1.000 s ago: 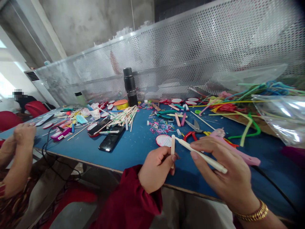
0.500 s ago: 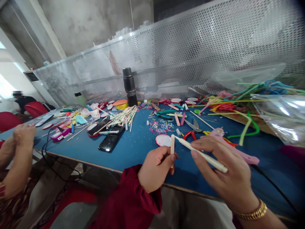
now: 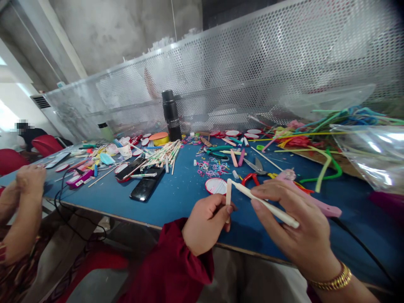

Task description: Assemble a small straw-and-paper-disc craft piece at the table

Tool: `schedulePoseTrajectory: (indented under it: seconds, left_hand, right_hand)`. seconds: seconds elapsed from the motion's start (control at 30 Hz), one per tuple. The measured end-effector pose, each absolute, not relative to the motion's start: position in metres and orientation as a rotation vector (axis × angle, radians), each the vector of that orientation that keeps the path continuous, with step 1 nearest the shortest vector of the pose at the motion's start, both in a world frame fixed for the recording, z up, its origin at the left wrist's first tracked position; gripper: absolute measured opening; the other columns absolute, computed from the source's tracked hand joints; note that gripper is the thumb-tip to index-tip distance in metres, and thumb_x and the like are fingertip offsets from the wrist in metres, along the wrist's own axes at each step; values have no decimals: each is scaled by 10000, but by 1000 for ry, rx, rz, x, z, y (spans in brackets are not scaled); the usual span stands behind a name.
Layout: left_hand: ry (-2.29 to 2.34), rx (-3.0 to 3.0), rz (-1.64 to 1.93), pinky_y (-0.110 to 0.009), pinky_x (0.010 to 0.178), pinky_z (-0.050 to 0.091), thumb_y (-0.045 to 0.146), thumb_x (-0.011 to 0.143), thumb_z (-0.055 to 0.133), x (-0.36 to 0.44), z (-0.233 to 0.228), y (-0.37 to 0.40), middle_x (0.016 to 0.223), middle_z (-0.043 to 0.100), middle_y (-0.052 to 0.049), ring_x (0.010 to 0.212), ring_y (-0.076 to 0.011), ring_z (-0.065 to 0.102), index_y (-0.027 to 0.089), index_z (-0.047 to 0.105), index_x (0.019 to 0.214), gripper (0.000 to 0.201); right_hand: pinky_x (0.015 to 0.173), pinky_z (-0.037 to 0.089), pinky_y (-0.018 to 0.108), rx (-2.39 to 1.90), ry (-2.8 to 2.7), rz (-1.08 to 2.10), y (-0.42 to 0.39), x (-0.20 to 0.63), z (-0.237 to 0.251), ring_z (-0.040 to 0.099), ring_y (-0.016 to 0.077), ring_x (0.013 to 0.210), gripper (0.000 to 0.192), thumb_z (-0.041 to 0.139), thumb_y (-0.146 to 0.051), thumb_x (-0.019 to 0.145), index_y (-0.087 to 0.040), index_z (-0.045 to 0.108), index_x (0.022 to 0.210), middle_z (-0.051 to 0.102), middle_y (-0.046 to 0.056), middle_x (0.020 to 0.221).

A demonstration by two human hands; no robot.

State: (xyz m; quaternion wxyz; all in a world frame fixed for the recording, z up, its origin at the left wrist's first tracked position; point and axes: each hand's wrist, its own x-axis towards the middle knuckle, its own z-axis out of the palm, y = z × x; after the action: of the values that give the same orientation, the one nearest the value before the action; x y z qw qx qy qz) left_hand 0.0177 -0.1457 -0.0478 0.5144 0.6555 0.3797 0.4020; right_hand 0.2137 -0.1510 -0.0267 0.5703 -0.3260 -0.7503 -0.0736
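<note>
My left hand (image 3: pixel 203 227) is closed around a small pale flat stick (image 3: pixel 228 194), like an ice-cream stick, held upright above the table's front edge. In my right hand (image 3: pixel 298 225) is a slim cream-coloured pen (image 3: pixel 277 211), gripped between thumb and fingers. Its thin tip meets the top end of the stick; whether it presses there I cannot tell. Just behind the stick lies a white disc with a red rim (image 3: pixel 215 186). Red-handled snips (image 3: pixel 251 179) and a pink glue gun (image 3: pixel 315 201) rest beyond my right hand.
Small coloured loops (image 3: pixel 212 167), green-handled pliers (image 3: pixel 217 150) and a black flask (image 3: pixel 171 115) are on the blue table (image 3: pixel 176 202). Left of me are a black phone (image 3: pixel 143 190) and a bundle of sticks (image 3: pixel 162 153). Another person's hands (image 3: pixel 30 181) rest at far left.
Almost nothing differs. The whole view has shifted very slightly, and both hands keep the stick and the pen in the same pose.
</note>
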Motion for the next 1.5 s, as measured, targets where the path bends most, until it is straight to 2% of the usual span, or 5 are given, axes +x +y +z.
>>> schedulePoseTrajectory:
  seconds: [0.8, 1.17, 1.5]
  left_hand:
    - [903, 1592, 975, -213, 586, 374, 432, 989, 549, 18, -46, -146, 647, 578, 15, 579, -91, 503, 149, 655, 998, 302]
    - [950, 1573, 959, -217, 561, 386, 454, 975, 548, 18, -44, -146, 631, 590, 15, 528, -87, 466, 150, 645, 987, 320]
    - [940, 1570, 953, -215, 571, 374, 426, 981, 547, 18, -44, -146, 619, 584, 22, 516, -80, 453, 151, 650, 985, 294]
  right_hand:
    - [800, 540, 403, -767, -1750, -133, -153, 214, -25, 690, 230, 820, 180, 701, -127, 860, -243, 648, 986, 720, 36, 897]
    - [814, 549, 420, -789, -1754, -99, -150, 215, -29, 699, 245, 829, 159, 699, -164, 872, -261, 662, 993, 726, 35, 899]
    - [822, 544, 402, -779, -1763, -113, -149, 215, -29, 696, 233, 847, 212, 709, -118, 850, -247, 663, 1011, 722, 33, 908]
